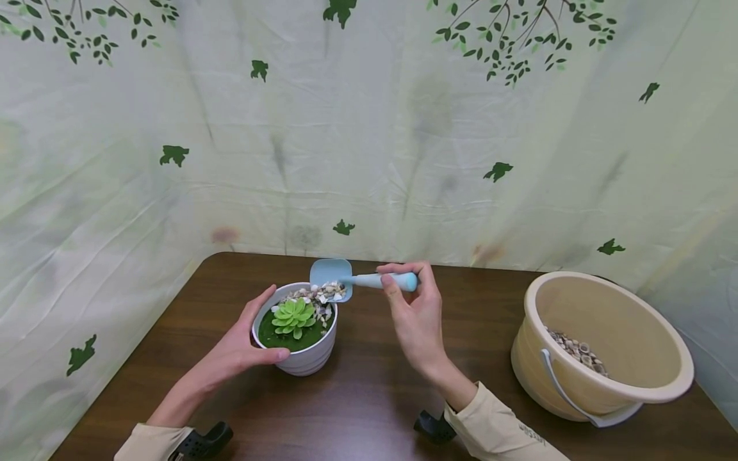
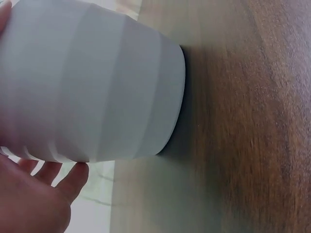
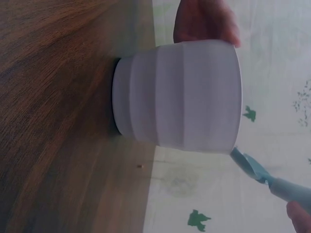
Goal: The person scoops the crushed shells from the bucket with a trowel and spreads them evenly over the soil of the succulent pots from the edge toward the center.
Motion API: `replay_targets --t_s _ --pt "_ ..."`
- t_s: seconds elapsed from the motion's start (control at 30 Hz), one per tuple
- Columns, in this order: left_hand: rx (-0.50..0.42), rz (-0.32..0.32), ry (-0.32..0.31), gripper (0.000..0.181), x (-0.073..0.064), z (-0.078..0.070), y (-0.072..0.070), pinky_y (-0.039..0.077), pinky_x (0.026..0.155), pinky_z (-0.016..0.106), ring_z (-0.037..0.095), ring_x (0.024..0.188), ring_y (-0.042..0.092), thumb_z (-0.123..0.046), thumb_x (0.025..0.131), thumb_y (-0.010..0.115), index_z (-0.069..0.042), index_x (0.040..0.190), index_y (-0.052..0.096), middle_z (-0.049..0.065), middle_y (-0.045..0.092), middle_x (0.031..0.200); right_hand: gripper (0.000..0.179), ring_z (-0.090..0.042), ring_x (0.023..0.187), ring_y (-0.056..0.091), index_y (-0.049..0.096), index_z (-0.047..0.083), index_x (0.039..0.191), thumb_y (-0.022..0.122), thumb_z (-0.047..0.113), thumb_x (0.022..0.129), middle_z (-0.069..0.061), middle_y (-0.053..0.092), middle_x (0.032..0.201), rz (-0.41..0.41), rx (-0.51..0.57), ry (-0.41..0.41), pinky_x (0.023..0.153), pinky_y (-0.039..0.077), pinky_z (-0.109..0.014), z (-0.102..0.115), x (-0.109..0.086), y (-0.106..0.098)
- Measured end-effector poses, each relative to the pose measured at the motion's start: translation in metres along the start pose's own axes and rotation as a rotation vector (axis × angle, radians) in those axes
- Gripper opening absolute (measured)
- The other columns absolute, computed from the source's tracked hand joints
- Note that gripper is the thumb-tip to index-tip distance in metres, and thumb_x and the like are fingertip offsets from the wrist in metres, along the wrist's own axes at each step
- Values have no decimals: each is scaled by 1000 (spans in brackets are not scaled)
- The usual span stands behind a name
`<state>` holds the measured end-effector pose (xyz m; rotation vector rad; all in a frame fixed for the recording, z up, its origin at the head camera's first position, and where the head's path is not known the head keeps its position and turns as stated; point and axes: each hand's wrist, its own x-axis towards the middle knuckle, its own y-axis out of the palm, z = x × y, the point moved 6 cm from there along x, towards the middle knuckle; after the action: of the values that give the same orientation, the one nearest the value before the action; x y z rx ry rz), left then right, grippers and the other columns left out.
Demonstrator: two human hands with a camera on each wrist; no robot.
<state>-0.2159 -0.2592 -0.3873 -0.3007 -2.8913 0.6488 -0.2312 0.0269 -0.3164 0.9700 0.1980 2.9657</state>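
A white ribbed flower pot (image 1: 307, 360) stands upright on the table, holding a green succulent (image 1: 293, 317) on a dark green mossy surface. My left hand (image 1: 242, 342) grips the pot from the left, thumb at the near side of the rim and fingers around the far side. My right hand (image 1: 416, 317) holds a small light blue shovel (image 1: 331, 271) by its handle. The blade overlaps the pot's back right rim and bears small pebbles (image 1: 331, 291). More pebbles lie behind and beside the succulent. In the right wrist view, the blade's tip is right at the rim.
At the right of the brown wooden table (image 1: 369, 397) stands a beige bucket (image 1: 533, 368) with a pale handle and pebbles (image 1: 576, 351) inside. A light curtain (image 1: 369, 128) with leaf prints hangs behind the table. One tiny crumb (image 3: 140, 166) lies on the tabletop.
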Motion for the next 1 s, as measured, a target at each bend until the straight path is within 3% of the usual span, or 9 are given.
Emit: replay_targets --t_s 0.3,0.77,1.0 --pt "-83 46 -3 96 -1 0 0 39 91 21 37 132 30 -16 84 74 -18 158 13 17 15 157 20 -28 94 63 52 1 107 66 8 94 -9 67 110 -1 -6 -38 83 54 -35 -1 -2 1" --pt "-94 29 -17 99 -1 0 1 39 92 23 36 132 31 -15 81 78 -18 157 15 16 20 154 19 -26 96 62 52 0 107 65 5 94 -6 68 111 -7 -19 -53 81 52 -32 1 -6 3" --pt "2 -9 8 104 0 -4 -1 30 101 51 35 134 25 -17 76 82 -21 158 17 15 20 153 19 -26 96 62 52 1 106 66 5 94 -6 68 111 -6 -15 -54 78 49 -27 0 -8 4"
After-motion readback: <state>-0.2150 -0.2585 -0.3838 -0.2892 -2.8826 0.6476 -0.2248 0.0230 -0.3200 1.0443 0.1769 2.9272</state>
